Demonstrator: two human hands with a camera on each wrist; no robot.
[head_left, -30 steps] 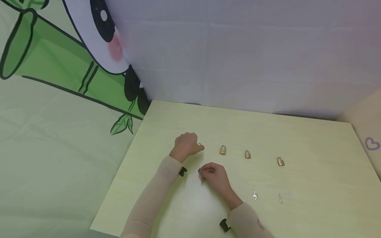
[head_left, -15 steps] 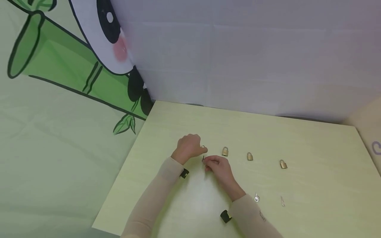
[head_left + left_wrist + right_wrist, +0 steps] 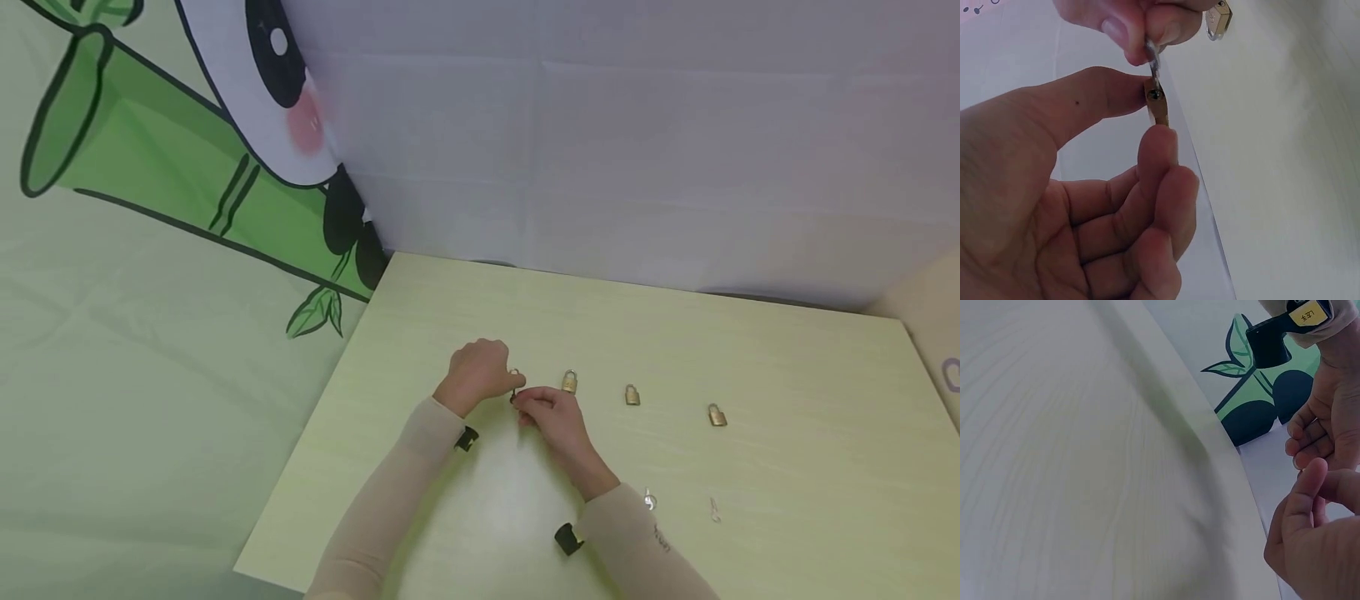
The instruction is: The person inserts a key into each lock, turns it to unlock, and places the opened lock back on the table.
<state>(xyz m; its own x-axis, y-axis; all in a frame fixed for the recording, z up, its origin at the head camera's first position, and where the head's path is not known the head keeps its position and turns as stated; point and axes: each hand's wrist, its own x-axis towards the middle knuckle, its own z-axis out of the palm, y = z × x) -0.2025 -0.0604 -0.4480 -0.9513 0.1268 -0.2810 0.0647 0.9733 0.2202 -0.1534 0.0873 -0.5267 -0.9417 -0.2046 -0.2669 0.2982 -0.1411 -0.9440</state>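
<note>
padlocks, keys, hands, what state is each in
Left hand: pinching held padlock
Right hand: pinching held key
Held padlock: locked or open, can't tell
Held key: tip at keyhole, insertion depth unclear
Left loose padlock: on table, apparently closed
Middle loose padlock: on table, apparently closed
Right loose padlock: on table, apparently closed
Left loose key: on table
Right loose key: on table

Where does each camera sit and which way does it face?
Head: on the head, facing forward and down at the table; left hand, right hand, sleeves show.
Left wrist: on that wrist, facing the padlock its hand pinches; right hand at top.
Right wrist: on that wrist, facing table and backdrop; both hands at right.
Both wrist views share the two hands.
</note>
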